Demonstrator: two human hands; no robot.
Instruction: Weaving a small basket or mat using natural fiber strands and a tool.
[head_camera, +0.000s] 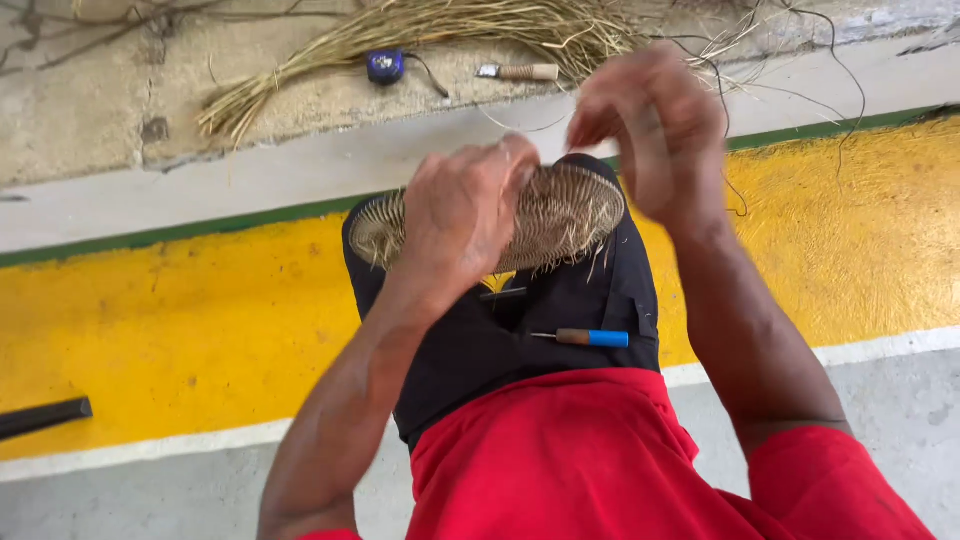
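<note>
Head view, person seated, woven disc (560, 215) resting on the lap over black shorts (480, 340), red shirt (560, 460) below. The disc is a flat round coil of pale straw-coloured fibre with loose ends sticking out along its lower edge. Left hand (462, 210) lies across the middle of the disc — grip closed on it, fingers curled over the upper rim, thumb side hidden behind the work. Right hand (650, 125) is raised just above the disc's right edge, blurred, fingers pinched together; what they pinch is too fine to make out, maybe a strand, cannot tell. A small tool with a blue handle (590, 338) and thin metal shaft lies on the shorts, just below the disc, apart from both hands. On the concrete ledge (90, 110) beyond the knees: a bundle of dry fibre (420, 25) fanned out, a blue tape measure (385, 66) beside it, and a knife with a wooden handle (520, 72) near the bundle's right side. Floor is painted yellow (150, 330) with white and green bands — dark bar (40, 417) at far left edge.
</note>
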